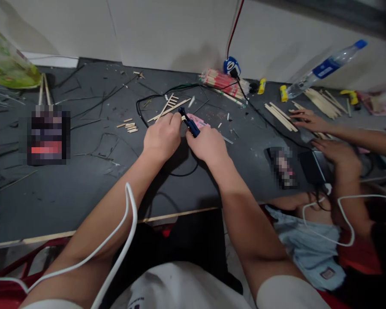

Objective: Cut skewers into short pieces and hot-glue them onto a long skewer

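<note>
My right hand [209,143] is wrapped around a dark blue hot glue gun [193,127], whose black nozzle points up and left toward my left hand. With its fingers curled in and their tips hidden, my left hand [163,136] is closed close to that nozzle. Just beyond its knuckles is a small ladder-like piece of wooden sticks [171,103], crossed by a longer stick; whether the hand holds this piece cannot be seen. Short cut sticks [128,125] lie left of my left hand. Behind the glue gun is a pink patterned item [197,120], partly covered.
A co-worker's hands [336,150] are at the right, near wooden strips [280,116] and a phone [281,167]. Black cable [255,105] crosses the table from a blue plug adapter [232,66]. Packed sticks [223,82] and a tilted water bottle [328,68] are by the wall.
</note>
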Tool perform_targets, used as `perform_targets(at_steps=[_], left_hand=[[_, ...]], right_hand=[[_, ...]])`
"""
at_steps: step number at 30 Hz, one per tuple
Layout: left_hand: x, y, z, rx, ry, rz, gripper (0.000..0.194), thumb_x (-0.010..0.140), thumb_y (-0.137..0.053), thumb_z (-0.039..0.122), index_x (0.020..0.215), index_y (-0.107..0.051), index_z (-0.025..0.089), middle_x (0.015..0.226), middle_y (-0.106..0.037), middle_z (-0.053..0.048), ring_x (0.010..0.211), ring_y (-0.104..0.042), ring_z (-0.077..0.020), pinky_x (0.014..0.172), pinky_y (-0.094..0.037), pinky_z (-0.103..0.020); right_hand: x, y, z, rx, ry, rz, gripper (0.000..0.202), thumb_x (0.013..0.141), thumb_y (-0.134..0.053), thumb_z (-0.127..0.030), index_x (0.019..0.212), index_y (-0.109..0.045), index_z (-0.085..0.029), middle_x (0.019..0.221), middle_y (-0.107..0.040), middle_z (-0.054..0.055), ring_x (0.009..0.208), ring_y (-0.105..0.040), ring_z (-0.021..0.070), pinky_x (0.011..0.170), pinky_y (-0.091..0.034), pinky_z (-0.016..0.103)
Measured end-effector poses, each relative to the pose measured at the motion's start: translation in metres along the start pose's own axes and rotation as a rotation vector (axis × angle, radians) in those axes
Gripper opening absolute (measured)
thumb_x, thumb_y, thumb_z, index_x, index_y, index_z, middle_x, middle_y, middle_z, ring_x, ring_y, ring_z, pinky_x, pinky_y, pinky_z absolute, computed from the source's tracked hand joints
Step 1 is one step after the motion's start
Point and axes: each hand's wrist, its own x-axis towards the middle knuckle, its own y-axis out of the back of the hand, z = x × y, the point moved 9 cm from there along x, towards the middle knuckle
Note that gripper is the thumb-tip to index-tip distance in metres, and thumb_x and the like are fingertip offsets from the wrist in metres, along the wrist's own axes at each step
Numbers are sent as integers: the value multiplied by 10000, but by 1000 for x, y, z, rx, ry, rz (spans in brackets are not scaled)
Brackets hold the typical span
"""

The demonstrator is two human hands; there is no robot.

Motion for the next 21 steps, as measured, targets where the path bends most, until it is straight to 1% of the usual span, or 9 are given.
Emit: perform_targets(at_steps=[3,5,6,8,10,12,15,17,21], left_hand=[[0,2,-1,-147,-21,78,249,1006,-494,205,1125,-709,171,1047,-756,-161,937,-702,-277,803,-539,-397],[0,1,-11,-380,5,139,200,1003,-527,247,1023,-719,195,931,-749,-105,862,-687,-229,808,-525,-366],[1,-4,-22,-531,80,149,233,1026,-523,305,936,-712,201,812,-717,-70,760,-657,-194,762,-517,-340],[2,-23,-41,-869,246,81,298,1019,-577,413,832,-677,203,674,-637,-21,583,-558,-130,607,-471,-279],[2,-37,-53,-1119,384,30,287,984,-643,430,808,-654,203,634,-587,7,466,-444,-85,471,-382,-245],[3,-41,-61,-1248,471,38,255,969,-672,403,812,-637,206,637,-578,16,422,-393,-62,402,-321,-229],[4,-45,-63,-1340,514,-15,259,967,-686,401,806,-620,209,652,-588,20,413,-391,-48,374,-311,-220],[5,-50,-60,-1394,519,-74,270,961,-696,417,811,-628,204,706,-640,1,439,-449,-51,382,-342,-222],[3,-58,-58,-1507,546,-113,265,936,-736,426,854,-660,187,843,-728,-41,524,-556,-54,427,-422,-210]], right_hand=[[-6,7,7,-48,-12,77,480,948,-543,-519,1054,-814,-137,960,-787,237,907,-774,369,834,-606,523],[-10,13,16,-56,-23,84,518,948,-539,-580,1017,-818,-148,948,-789,231,909,-769,362,859,-598,525],[-11,17,22,-44,-32,80,532,941,-545,-607,1017,-818,-157,944,-791,225,910,-767,361,865,-594,526],[-9,29,37,-7,-72,85,520,929,-565,-615,999,-815,-164,927,-791,218,903,-764,368,851,-588,522],[-4,42,51,30,-138,124,484,903,-610,-583,951,-802,-142,910,-783,230,887,-755,372,823,-581,510],[6,51,55,86,-142,147,421,880,-653,-541,912,-784,-142,882,-777,210,862,-743,346,808,-576,481],[33,53,48,164,-84,146,302,843,-716,-468,856,-757,-170,850,-771,155,829,-726,304,814,-572,455],[61,50,37,207,-47,129,251,818,-757,-419,834,-742,-169,819,-759,135,806,-717,289,816,-572,461],[130,20,18,389,-66,-73,309,786,-845,-381,798,-704,-106,671,-675,119,747,-709,291,706,-578,449]])
